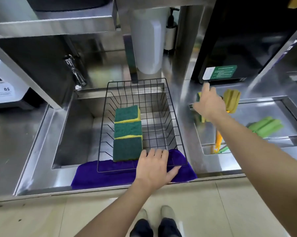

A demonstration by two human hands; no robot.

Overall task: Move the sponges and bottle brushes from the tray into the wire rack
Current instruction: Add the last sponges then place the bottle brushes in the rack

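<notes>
Head view: left hand (155, 166) flat on wire rack (173, 106); right hand (210, 102) grips sponge (199, 96).

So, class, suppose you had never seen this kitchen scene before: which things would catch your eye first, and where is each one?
Three green and yellow sponges stand out, lined up in the black wire rack over the sink. Under the rack's near edge lies a vivid purple cloth, where the left hand rests. To the right, the right hand reaches over the steel tray, which holds an orange-handled brush and a green brush.

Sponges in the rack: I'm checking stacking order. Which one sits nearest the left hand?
The front sponge, closest to the left hand on the wire rack; the others lie farther back.
</notes>
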